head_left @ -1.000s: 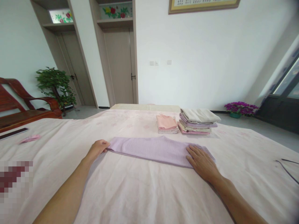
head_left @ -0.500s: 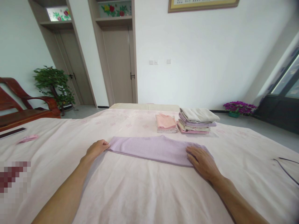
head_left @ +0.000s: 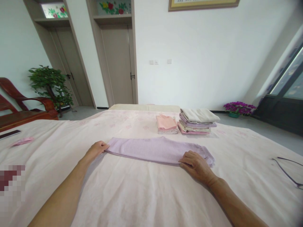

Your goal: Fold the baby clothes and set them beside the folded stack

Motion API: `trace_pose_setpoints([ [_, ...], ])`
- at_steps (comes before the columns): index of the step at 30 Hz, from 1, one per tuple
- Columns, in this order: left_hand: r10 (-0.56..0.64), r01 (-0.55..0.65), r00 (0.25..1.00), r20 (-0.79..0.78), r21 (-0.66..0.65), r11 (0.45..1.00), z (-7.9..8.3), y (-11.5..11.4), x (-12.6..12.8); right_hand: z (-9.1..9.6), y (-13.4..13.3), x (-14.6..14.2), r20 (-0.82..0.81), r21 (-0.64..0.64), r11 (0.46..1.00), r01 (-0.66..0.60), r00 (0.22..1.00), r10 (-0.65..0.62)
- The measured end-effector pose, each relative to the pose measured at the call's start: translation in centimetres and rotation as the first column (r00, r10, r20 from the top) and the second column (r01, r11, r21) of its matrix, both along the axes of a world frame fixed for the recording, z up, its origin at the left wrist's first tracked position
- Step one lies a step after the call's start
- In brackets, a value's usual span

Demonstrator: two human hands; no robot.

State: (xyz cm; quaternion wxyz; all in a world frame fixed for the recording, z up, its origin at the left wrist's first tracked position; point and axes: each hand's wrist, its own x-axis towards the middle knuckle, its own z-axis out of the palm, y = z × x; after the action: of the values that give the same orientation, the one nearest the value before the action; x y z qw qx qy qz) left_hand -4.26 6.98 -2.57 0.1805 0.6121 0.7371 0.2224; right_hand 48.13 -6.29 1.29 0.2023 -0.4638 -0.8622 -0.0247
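A pair of lilac ribbed trousers (head_left: 146, 151), folded lengthwise into a long flat strip, lies across the bed in front of me. At its narrow left end, my left hand (head_left: 96, 149) pinches the corner between thumb and fingers. My right hand (head_left: 196, 165) rests over the wider right part, fingers curled and closed on the near edge. To the right of that hand, the gathered waistband end shows, slightly rumpled. Beyond the trousers sit a small stack of folded pink clothes (head_left: 167, 123) and a taller stack of folded clothes (head_left: 199, 121), white on top.
The pale floral bedsheet (head_left: 127, 192) spreads beneath everything. Eyeglasses (head_left: 287, 171) lie at the right. A dark phone-like slab (head_left: 9, 134) and a pink scrap of cloth (head_left: 23, 141) are at the left. A wooden bench (head_left: 35, 110) and potted plant (head_left: 50, 85) stand beyond.
My right hand has slid left and nearer along the trousers, its fingers curling from flat onto the near edge. My left hand keeps its pinch. The view has shifted slightly.
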Motion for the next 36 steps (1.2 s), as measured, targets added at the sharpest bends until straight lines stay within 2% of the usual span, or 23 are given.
trace_pose_setpoints([
  [6, 0.023, -0.024, 0.993, -0.112, -0.010, 1.000, 0.4, 0.0, -0.1, -0.6, 0.1, 1.0, -0.045, 0.018, 1.000, -0.004, 0.999, 0.005],
  [12, 0.044, -0.053, 0.980, -0.193, -0.042, 0.998, 1.4, -0.6, 0.7, -0.4, -0.1, 0.7, -0.038, -0.009, 1.000, -0.015, 0.999, 0.014],
  [14, 0.042, -0.052, 0.974, -0.221, -0.040, 0.998, 1.5, -0.7, 0.7, -0.3, -0.2, 0.8, -0.056, -0.002, 1.000, 0.012, 0.998, -0.012],
  [16, 0.026, -0.027, 0.966, -0.257, -0.003, 1.000, 1.4, -0.8, 0.8, -0.3, -0.1, 1.4, -0.083, 0.028, 0.996, 0.090, 0.993, -0.087],
  [20, 0.004, 0.065, 0.917, -0.398, 0.159, 0.985, 1.4, -1.0, 1.5, -0.5, 0.0, 3.5, -0.130, 0.125, 0.944, 0.305, 0.948, -0.290],
  [22, -0.038, 0.168, 0.891, -0.452, 0.250, 0.954, 1.5, -1.1, 2.3, -0.6, 0.0, 4.5, -0.128, 0.150, 0.917, 0.370, 0.927, -0.353],
  [26, -0.288, 0.429, 0.873, -0.393, 0.341, 0.836, 0.9, -1.2, 4.1, -0.6, -0.1, 5.3, -0.082, 0.147, 0.898, 0.414, 0.910, -0.406],
  [28, -0.383, 0.503, 0.846, -0.370, 0.318, 0.803, -0.1, -1.0, 4.6, -0.5, -0.2, 5.4, -0.036, 0.123, 0.901, 0.415, 0.910, -0.414],
  [32, -0.466, 0.583, 0.762, -0.450, 0.165, 0.795, -2.1, -0.5, 4.3, -0.7, -0.3, 5.6, 0.042, 0.072, 0.903, 0.424, 0.903, -0.427],
  [36, -0.444, 0.600, 0.708, -0.549, 0.136, 0.789, -2.1, -0.6, 4.2, -0.4, -0.3, 5.5, 0.027, 0.137, 0.882, 0.451, 0.888, -0.458],
])
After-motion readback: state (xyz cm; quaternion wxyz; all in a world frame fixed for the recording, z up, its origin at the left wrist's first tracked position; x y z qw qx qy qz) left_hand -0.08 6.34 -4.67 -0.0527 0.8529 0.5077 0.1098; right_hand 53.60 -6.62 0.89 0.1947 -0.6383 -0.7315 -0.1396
